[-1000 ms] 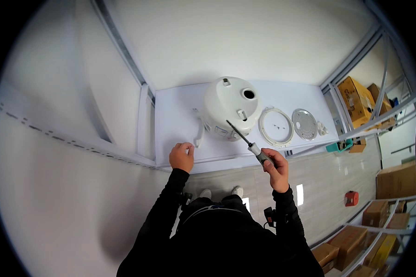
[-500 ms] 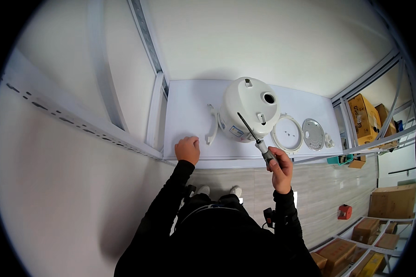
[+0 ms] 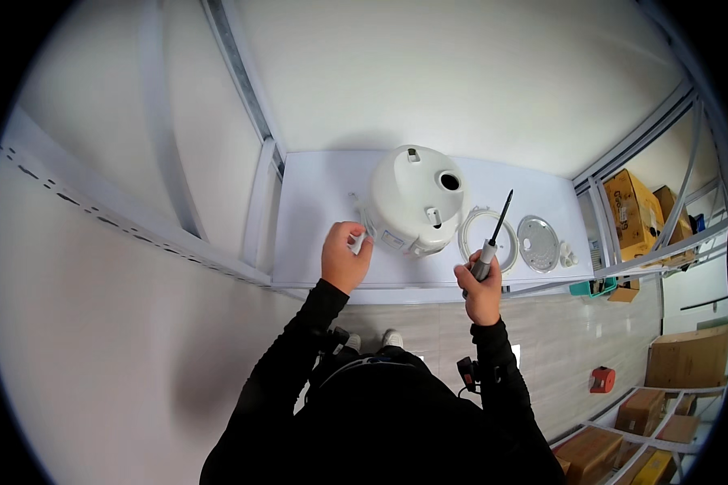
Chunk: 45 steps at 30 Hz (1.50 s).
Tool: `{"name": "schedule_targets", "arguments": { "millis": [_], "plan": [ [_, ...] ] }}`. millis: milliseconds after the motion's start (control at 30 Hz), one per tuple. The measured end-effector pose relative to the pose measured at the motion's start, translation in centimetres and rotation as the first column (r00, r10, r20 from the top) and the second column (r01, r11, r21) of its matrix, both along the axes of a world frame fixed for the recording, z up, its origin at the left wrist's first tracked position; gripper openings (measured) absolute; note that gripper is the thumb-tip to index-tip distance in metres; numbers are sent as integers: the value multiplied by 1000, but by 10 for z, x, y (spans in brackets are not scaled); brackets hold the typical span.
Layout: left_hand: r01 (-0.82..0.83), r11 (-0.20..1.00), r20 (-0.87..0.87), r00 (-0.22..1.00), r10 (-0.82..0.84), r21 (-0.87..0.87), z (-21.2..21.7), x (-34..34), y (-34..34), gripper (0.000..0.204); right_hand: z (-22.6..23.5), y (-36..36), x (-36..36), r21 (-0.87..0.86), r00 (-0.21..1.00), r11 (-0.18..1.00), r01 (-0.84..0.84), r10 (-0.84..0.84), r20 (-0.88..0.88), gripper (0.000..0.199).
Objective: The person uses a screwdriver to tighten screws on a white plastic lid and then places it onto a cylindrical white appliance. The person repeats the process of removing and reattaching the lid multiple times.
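Observation:
My left hand (image 3: 346,257) is closed at the left side of a white rounded appliance housing (image 3: 412,198), with the near end of a slim white curved piece (image 3: 357,241) between thumb and fingers. Most of that piece is hidden by the hand and the housing. My right hand (image 3: 479,293) grips a grey-handled screwdriver (image 3: 488,252), its dark shaft pointing up and away over a white ring (image 3: 466,242). The housing stands on the white table with a round dark hole and slotted tabs on top.
Right of the ring lie a round perforated metal plate (image 3: 539,244) and a small white part (image 3: 568,255). The table (image 3: 315,186) sits inside a white metal frame. Cardboard boxes (image 3: 687,356) fill shelves at the right; a red object (image 3: 603,378) is on the floor.
My left hand has moved right and forward, taking hold of the white curved piece. My right hand has turned the screwdriver, whose tip swung from over the housing to the right.

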<state>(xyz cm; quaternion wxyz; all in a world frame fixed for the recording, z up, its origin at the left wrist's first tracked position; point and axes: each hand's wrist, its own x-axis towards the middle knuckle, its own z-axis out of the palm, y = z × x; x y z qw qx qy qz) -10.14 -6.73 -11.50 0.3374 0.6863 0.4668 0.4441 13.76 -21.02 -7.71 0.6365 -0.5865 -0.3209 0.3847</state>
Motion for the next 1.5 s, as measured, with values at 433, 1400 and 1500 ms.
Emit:
{"name": "schedule_targets", "arguments": {
  "millis": [433, 1400, 1500],
  "plan": [
    [-30, 997, 309, 950, 51, -71, -17, 84, -62, 30, -50, 33, 20, 107, 982, 980, -168, 156, 108, 42],
    [86, 890, 390, 915, 107, -448, -7, 93, -61, 21, -47, 49, 33, 88, 934, 932, -351, 355, -39, 25],
    [74, 864, 431, 886, 172, -497, 4, 100, -66, 22, -44, 47, 37, 46, 931, 932, -359, 361, -57, 25]
  ]
}}
